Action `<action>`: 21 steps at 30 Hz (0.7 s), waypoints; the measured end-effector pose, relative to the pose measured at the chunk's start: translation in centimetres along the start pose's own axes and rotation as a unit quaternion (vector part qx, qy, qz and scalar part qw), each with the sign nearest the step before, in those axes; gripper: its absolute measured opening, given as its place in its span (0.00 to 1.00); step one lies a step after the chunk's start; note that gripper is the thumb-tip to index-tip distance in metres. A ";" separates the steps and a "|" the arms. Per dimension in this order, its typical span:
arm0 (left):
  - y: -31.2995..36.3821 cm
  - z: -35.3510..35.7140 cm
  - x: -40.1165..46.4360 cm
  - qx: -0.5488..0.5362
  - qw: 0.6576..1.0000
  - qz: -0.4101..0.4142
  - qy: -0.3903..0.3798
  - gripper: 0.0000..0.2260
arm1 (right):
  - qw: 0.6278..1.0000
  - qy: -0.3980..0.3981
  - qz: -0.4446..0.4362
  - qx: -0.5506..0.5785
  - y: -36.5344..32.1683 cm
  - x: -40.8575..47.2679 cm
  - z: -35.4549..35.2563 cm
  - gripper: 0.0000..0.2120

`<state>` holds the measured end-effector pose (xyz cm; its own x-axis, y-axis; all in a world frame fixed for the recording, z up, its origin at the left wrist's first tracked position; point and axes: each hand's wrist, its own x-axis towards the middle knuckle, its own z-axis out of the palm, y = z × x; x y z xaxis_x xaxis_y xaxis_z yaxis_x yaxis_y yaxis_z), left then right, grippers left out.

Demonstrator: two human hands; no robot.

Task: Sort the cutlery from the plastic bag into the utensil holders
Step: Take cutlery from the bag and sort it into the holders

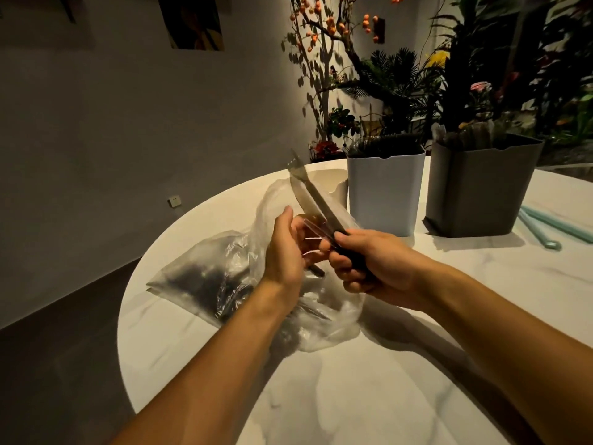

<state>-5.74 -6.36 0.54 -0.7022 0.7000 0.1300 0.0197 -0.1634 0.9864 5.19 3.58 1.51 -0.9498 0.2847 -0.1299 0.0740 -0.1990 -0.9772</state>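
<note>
My right hand [356, 258] grips the dark handles of a fork [300, 175] and a knife [305, 203], both pointing up and away to the left. My left hand [287, 248] is beside them and holds small clear pinkish pieces [316, 231] between its fingers, over the crumpled plastic bag [224, 284]. Dark cutlery shows through the bag. Three utensil holders stand at the back: a cream one [333, 184], a white one [383, 194] with dark cutlery in it, and a grey one [478, 187] with pale pieces in it.
The round white marbled table [353, 396] drops off at its left edge. Pale green straws [545, 226] lie to the right of the grey holder. Plants and flowers fill the space behind the table.
</note>
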 end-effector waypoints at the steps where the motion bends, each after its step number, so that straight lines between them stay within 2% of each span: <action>1: 0.0 0.2 -0.2 0.011 0.999 0.007 -0.040 0.29 | 1.000 0.018 -0.014 0.001 0.1 0.1 0.1 0.16; 3: -0.1 0.6 -0.5 0.059 0.994 0.022 -0.087 0.25 | 0.998 0.041 -0.039 0.003 0.2 0.2 0.3 0.16; 7: -0.5 1.2 -0.8 0.053 0.993 0.037 -0.097 0.16 | 0.998 0.043 -0.043 0.018 0.3 0.0 1.2 0.14; 12: 0.1 1.0 -1.1 0.016 0.997 0.015 -0.077 0.16 | 0.998 0.032 -0.040 0.044 0.2 0.0 2.1 0.13; 14: 0.6 1.1 -1.4 0.011 0.998 0.006 -0.064 0.16 | 0.998 0.017 -0.052 0.014 0.0 0.0 2.2 0.14; 15: 0.6 1.0 -1.3 0.015 0.999 0.010 -0.052 0.16 | 0.997 0.021 -0.059 -0.037 -0.1 0.0 2.0 0.14; 16: 0.6 0.9 -1.1 0.018 0.999 0.021 -0.038 0.19 | 0.987 0.041 -0.076 -0.133 -0.1 -0.2 1.8 0.15; 18: 0.6 0.4 -0.5 0.006 0.999 0.044 -0.023 0.25 | 0.918 0.118 -0.136 -0.354 -0.1 -0.5 1.2 0.19; 19: 0.6 0.4 -0.3 -0.005 0.998 0.048 -0.026 0.25 | 0.877 0.164 -0.173 -0.417 -0.1 -0.6 0.9 0.20; 21: 0.7 0.6 -0.3 -0.017 0.998 0.035 -0.042 0.20 | 0.840 0.240 -0.234 -0.426 -0.6 -0.5 0.6 0.16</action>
<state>-5.07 -6.27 1.22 -0.6376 0.7420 0.2069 0.0411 -0.2355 0.9710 5.44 3.02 2.25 -0.7192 0.5307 0.4485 0.1124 0.7258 -0.6786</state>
